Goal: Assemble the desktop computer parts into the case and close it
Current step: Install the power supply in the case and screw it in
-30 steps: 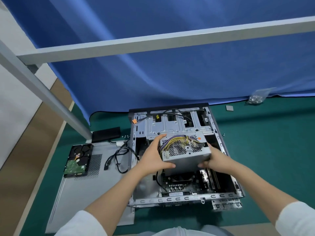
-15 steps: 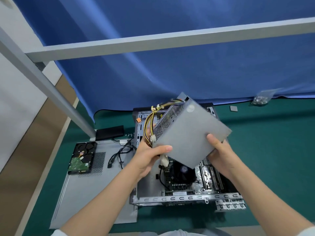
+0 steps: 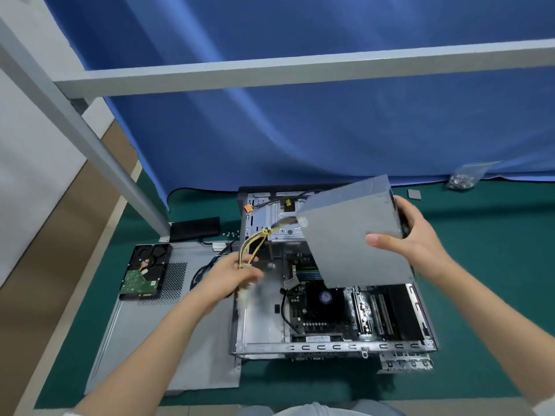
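Blue cloth hangs behind the green mat (image 3: 480, 265), with a grey frame bar crossing above. From my head view, the open case (image 3: 330, 346) lies flat on the mat in front of me, motherboard and cooler fan (image 3: 326, 297) exposed, and its side panel (image 3: 168, 340) lies flat to the left with the hard drive (image 3: 145, 270) resting on top.

My right hand (image 3: 417, 238) grips the power supply (image 3: 354, 235) by its right edge, thumb pressed on the broad grey face, fingers wrapped behind. The box hangs tilted in the air above the far right part of the case, clear of the board, its flat face toward me and its long side running from upper left down toward my right wrist.

My left hand (image 3: 232, 276) is blurred; its fingers seem curled round the yellow and black cable bundle (image 3: 253, 244), near the white connector. The wires run up and to the right from my left fingers to the box's far left corner.

I judge the next move turns on that line: the cables sit left of the box, nearer my left hand, so they must stay clear while the right lowers the supply into its bay.

A bag of screws (image 3: 459, 180) lies far right.
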`<action>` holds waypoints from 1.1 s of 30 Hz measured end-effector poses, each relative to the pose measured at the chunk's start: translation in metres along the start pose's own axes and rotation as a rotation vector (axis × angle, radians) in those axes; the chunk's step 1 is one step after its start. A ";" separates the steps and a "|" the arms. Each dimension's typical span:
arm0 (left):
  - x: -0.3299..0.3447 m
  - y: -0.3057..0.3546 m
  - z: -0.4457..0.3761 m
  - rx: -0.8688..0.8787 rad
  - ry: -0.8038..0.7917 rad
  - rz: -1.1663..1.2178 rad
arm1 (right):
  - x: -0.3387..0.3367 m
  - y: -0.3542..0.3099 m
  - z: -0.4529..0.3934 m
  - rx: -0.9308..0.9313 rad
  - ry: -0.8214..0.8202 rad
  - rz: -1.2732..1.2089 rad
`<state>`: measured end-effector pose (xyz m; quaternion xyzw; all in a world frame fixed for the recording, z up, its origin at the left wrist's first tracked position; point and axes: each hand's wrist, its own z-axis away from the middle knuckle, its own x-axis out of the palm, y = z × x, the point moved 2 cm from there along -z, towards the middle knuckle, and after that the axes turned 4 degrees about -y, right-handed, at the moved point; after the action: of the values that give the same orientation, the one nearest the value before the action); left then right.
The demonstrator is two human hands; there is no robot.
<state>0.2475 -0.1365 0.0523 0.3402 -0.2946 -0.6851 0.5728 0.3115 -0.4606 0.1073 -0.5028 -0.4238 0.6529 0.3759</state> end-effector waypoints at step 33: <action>0.047 0.008 -0.018 0.060 -0.259 -0.825 | 0.101 0.019 -0.022 -0.350 -0.464 1.244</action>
<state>0.2617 -0.1846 0.0420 0.3570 -0.2231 -0.8849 0.1992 0.3102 -0.3712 0.0531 -0.5531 -0.2250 0.7601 -0.2564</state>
